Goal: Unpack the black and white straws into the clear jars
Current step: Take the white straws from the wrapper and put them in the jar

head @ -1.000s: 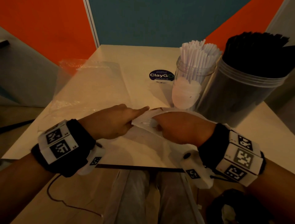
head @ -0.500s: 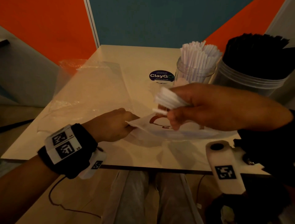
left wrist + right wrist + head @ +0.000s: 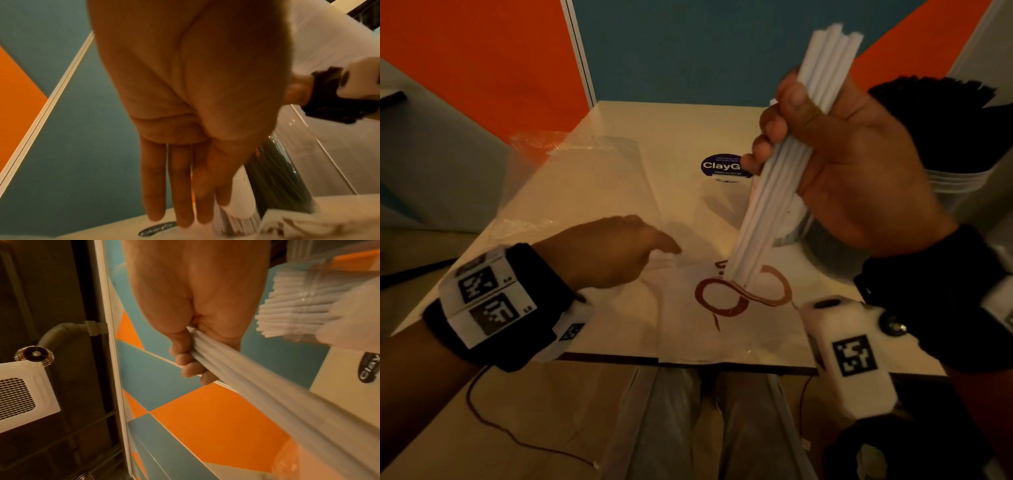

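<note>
Several white straws [image 3: 784,178] steeply upright

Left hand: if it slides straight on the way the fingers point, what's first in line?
Likely the jar of white straws: in the left wrist view the straight fingers of the left hand aim just beside its base, over the ClayGo sticker. Depth unclear; it might slip past the jar on the sticker side.

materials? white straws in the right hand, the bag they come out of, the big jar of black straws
White straws: matte, opaque, likely paper; plastic not ruled out. The right hand holds them in a fist grip.
Straw bag: thin glossy plastic film, wrinkled, printed with a brown logo.
Jar of black straws: clear, rigid, ridged near the rim; plastic or glass, unclear.
</note>
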Available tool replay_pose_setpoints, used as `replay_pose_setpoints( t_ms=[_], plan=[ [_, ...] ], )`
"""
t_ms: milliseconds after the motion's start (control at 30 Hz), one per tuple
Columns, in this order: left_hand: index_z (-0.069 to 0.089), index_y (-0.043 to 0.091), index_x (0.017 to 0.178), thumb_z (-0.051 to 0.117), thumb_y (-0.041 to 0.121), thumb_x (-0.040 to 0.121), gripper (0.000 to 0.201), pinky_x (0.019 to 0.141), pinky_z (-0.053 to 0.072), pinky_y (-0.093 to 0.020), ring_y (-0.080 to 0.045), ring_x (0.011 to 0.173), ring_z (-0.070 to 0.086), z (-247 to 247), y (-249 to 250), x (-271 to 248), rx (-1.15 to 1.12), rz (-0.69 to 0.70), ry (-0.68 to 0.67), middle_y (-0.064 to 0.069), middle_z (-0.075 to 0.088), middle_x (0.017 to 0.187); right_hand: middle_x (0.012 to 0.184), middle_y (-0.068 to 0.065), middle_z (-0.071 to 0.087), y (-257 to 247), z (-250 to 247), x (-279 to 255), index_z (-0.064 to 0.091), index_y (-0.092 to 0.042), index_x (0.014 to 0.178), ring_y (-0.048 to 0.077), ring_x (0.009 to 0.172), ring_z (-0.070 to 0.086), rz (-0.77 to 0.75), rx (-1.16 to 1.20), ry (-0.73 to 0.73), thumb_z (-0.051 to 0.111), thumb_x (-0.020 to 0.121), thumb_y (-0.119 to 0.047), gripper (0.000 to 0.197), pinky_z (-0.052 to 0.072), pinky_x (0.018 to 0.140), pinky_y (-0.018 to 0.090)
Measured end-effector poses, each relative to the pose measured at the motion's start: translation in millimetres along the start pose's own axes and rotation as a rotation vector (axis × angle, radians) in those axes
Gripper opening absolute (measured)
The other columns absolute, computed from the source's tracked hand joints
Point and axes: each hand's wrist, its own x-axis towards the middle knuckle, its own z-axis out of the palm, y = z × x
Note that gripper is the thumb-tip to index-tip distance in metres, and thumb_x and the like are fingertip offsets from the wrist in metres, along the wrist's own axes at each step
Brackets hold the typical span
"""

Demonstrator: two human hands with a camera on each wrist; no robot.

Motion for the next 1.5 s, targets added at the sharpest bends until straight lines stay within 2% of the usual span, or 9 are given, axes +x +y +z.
replay_pose_setpoints(
  t_ms=[100, 200, 333, 467, 567, 700, 867, 1300, 1500],
  plan=[
    [0.051, 0.034, 0.132, 0.042, 0.034, 0.099, 0.034, 0.092, 0.046, -0.021, -0.005, 0.112, 0.057, -30, 21, -1, -0.221, 0.083, 0.226, 0.012, 0.059, 0.129, 0.071, 0.002, 0.048, 11, 4, 2, 0.046, -0.011, 0.09, 0.015, 0.069, 0.051, -0.009, 0.041, 0.089, 0.039, 0.099, -0.011, 0.012, 0.05, 0.074, 0.032],
    [0.04, 0.042, 0.13, 0.053, 0.06, 0.076, 0.058, 0.081, 0.045, -0.005, 0.013, 0.107, 0.054, -54, 52, 2, -0.672, 0.161, 0.235, 0.026, 0.058, 0.115, 0.072, 0.003, 0.047, 17, 9, 3, 0.046, -0.01, 0.088, 0.015, 0.068, 0.05, -0.056, 0.135, 0.158, 0.037, 0.101, -0.011, 0.015, 0.047, 0.075, 0.033],
    [0.018, 0.032, 0.144, 0.073, 0.042, 0.077, 0.087, 0.085, 0.054, -0.022, -0.002, 0.099, 0.064, -62, 71, 27, -0.775, 0.255, 0.28, 0.013, 0.059, 0.118, 0.075, 0.005, 0.047, 13, 14, 7, 0.045, -0.01, 0.089, 0.017, 0.074, 0.05, -0.14, 0.252, 0.156, 0.035, 0.101, -0.01, 0.016, 0.048, 0.077, 0.03],
    [0.039, 0.023, 0.125, 0.053, 0.017, 0.096, 0.032, 0.054, 0.045, -0.01, 0.001, 0.058, 0.06, -75, 77, 54, -0.708, 0.289, 0.477, 0.017, 0.055, 0.078, 0.07, 0.003, 0.045, -18, 5, 21, 0.046, -0.009, 0.088, 0.018, 0.073, 0.051, -0.159, 0.24, 0.102, 0.039, 0.1, -0.013, 0.014, 0.046, 0.08, 0.034],
    [0.033, 0.011, 0.139, 0.052, 0.02, 0.097, 0.047, 0.062, 0.037, -0.001, -0.01, 0.08, 0.059, -94, 85, 70, -0.619, 0.374, 0.575, 0.014, 0.054, 0.101, 0.054, -0.003, 0.035, -40, -4, 39, 0.05, -0.008, 0.083, 0.012, 0.054, 0.043, -0.2, 0.145, 0.188, 0.042, 0.099, -0.015, 0.019, 0.041, 0.064, 0.032],
    [0.031, 0.017, 0.14, 0.065, 0.047, 0.085, 0.071, 0.074, 0.048, -0.029, -0.015, 0.09, 0.057, -103, 82, 95, -0.499, 0.254, 0.544, -0.005, 0.057, 0.115, 0.052, -0.004, 0.036, -53, -24, 55, 0.042, -0.012, 0.066, 0.011, 0.049, 0.043, -0.403, -0.021, 0.259, 0.042, 0.095, -0.004, 0.03, 0.039, 0.059, 0.032],
    [0.027, 0.015, 0.144, 0.071, 0.043, 0.08, 0.082, 0.09, 0.034, -0.019, -0.014, 0.129, 0.038, -89, 64, 113, -0.416, 0.128, 0.491, -0.004, 0.033, 0.147, 0.051, -0.005, 0.037, -58, -52, 61, 0.049, -0.008, 0.074, 0.01, 0.047, 0.042, -0.418, -0.132, 0.354, 0.042, 0.097, -0.008, 0.024, 0.04, 0.055, 0.028],
    [0.024, 0.022, 0.143, 0.06, 0.041, 0.09, 0.066, 0.085, 0.041, -0.026, -0.021, 0.119, 0.055, -71, 65, 132, -0.542, 0.048, 0.441, -0.009, 0.052, 0.138, 0.067, -0.003, 0.048, -45, -70, 74, 0.052, -0.014, 0.076, 0.011, 0.052, 0.045, -0.358, -0.427, 0.411, 0.045, 0.099, -0.024, 0.027, 0.044, 0.056, 0.03],
    [0.022, 0.021, 0.144, 0.06, 0.039, 0.091, 0.068, 0.085, 0.04, -0.025, -0.021, 0.119, 0.054, -69, 64, 133, -0.551, 0.049, 0.46, -0.01, 0.053, 0.137, 0.057, 0.0, 0.045, -30, -72, 86, 0.051, -0.011, 0.074, 0.015, 0.052, 0.049, -0.109, -0.493, 0.396, 0.052, 0.096, -0.027, 0.027, 0.05, 0.059, 0.032]
  ],
)
